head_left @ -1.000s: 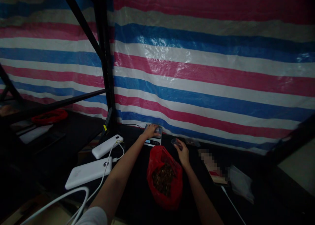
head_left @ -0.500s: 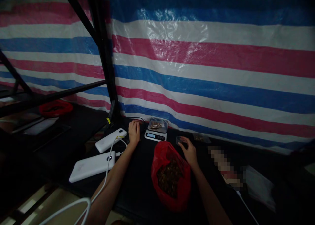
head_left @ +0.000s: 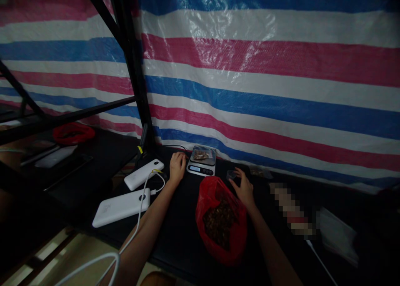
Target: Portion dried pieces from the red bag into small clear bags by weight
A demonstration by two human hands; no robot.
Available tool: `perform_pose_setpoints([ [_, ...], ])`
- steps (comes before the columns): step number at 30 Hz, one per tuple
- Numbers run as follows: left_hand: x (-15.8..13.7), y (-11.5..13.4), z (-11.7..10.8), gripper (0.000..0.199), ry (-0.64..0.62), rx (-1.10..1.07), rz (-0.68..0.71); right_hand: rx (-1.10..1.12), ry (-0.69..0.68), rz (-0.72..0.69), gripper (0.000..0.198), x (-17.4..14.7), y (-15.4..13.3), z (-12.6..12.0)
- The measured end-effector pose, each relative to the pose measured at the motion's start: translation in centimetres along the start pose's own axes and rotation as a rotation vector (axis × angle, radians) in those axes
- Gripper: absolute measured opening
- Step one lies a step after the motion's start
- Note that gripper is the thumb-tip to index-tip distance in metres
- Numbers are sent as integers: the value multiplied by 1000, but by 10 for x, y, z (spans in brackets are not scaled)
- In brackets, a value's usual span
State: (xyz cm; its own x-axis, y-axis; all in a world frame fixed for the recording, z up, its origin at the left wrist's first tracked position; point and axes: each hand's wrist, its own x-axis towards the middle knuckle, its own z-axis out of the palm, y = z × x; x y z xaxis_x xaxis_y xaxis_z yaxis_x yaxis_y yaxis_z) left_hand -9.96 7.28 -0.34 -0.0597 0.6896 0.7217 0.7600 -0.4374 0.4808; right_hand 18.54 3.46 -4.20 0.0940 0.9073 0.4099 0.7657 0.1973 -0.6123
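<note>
My right hand [head_left: 244, 189] pinches a small, clear plastic cup [head_left: 231, 174] right of a silver-and-black digital scale [head_left: 210, 172]; my left hand [head_left: 177, 167] lies left of it, its grip unclear to me. Nearer, a red plastic bag [head_left: 239, 232] of brown pieces [head_left: 218, 227] opens upward, long axis far-left to near-right; I can't read the lit display [head_left: 195, 169].

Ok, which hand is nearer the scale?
Left. The left hand is just left of the scale; the right hand is farther off, to its right, holding a small clear container.
</note>
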Motion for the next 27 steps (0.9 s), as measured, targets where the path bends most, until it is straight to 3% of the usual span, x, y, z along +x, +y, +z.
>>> perform_pose_setpoints([
  [5,0,0,1,27,-6,-14,5,-123,65,-63,43,-1,-12,-8],
  [10,0,0,3,27,-22,-13,12,-209,164,-182,34,12,-46,-25],
  [13,0,0,2,27,-29,-16,13,-177,17,-132,31,32,-70,-22],
  [17,1,1,0,27,-32,-9,13,-167,-222,76,40,64,-91,2],
  [22,1,3,-1,26,-32,-8,22,-203,-293,165,25,86,-98,33],
  [27,1,4,0,26,-45,-17,27,-223,-284,178,14,88,-100,41],
])
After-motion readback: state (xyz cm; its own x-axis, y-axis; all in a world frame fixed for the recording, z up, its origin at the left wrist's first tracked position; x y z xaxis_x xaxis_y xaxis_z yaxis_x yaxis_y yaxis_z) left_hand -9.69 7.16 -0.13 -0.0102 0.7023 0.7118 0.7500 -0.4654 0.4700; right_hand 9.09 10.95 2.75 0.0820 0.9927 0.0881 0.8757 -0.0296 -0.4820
